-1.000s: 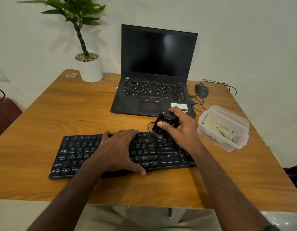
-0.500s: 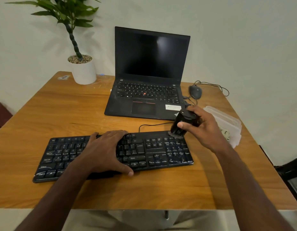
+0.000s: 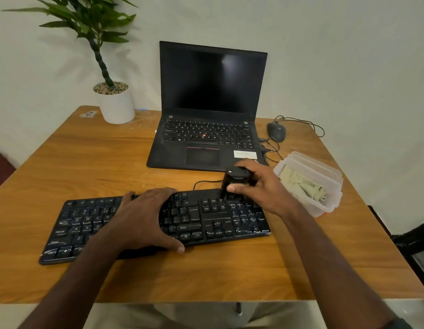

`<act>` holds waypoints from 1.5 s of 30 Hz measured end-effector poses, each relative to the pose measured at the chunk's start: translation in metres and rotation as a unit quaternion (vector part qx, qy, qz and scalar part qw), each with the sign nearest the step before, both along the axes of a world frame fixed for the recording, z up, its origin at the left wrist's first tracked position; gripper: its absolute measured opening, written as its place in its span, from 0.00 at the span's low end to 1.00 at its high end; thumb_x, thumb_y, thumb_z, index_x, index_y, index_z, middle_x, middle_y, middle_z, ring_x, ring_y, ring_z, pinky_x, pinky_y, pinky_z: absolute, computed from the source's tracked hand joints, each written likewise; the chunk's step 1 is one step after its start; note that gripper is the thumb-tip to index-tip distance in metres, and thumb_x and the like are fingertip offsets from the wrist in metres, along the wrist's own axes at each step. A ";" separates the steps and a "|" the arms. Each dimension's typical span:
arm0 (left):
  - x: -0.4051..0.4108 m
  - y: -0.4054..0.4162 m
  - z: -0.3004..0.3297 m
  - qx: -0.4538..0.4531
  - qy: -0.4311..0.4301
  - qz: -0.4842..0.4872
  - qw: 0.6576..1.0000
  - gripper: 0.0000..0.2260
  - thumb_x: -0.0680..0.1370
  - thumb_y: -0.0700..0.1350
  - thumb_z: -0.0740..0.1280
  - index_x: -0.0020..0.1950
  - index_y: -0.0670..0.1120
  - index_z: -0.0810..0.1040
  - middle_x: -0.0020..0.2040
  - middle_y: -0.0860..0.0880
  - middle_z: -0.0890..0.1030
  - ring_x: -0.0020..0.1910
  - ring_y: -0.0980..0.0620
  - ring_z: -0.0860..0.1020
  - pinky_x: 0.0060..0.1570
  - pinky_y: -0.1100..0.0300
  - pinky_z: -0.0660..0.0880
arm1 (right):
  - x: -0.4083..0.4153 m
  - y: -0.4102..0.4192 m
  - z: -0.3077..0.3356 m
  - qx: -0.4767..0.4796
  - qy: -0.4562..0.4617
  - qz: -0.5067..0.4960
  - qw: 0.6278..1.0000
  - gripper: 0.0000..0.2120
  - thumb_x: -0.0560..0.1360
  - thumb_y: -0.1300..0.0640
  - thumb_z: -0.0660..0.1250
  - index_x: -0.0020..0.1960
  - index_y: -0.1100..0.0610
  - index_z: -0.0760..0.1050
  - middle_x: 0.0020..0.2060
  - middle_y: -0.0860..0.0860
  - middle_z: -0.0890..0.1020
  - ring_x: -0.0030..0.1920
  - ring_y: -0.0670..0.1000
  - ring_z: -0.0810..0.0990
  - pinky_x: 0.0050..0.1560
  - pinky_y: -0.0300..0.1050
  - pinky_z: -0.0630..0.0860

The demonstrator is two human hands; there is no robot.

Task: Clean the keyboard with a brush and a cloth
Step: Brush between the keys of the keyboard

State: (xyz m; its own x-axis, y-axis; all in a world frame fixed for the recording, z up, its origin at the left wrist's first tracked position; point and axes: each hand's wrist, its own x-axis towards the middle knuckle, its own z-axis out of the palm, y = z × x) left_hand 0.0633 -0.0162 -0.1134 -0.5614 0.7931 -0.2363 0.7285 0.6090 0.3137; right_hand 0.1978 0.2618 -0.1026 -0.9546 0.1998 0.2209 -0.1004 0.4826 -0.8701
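Note:
A black wired keyboard (image 3: pixel 206 222) lies across the near part of the wooden table (image 3: pixel 99 162). My left hand (image 3: pixel 144 217) lies flat over its middle keys, thumb at the front edge, fingers reaching the back edge. My right hand (image 3: pixel 261 186) grips a small black brush (image 3: pixel 234 180), bristles down on the keyboard's top edge above the navigation keys. A pale grey-green cloth (image 3: pixel 303 186) lies crumpled in a clear plastic container (image 3: pixel 325 205) at the right.
An open black laptop (image 3: pixel 206 138) stands behind the keyboard. A dark mouse (image 3: pixel 276 131) with its cable lies at the back right. A potted plant in a white pot (image 3: pixel 116 105) stands at the back left. The container sits near the table's right edge.
My right hand with the brush went right along the keyboard's back rows, then came back slightly left at the top edge. My left hand stayed on the keyboard. The camera view shifted.

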 end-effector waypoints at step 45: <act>-0.002 -0.002 -0.008 0.013 0.001 0.003 1.000 0.65 0.48 0.86 0.60 0.79 0.59 0.49 0.80 0.57 0.58 0.77 0.54 0.57 0.77 0.39 0.43 | 0.016 -0.004 0.008 -0.028 0.097 -0.141 0.985 0.13 0.72 0.62 0.77 0.54 0.59 0.78 0.45 0.49 0.82 0.46 0.45 0.80 0.44 0.33 0.75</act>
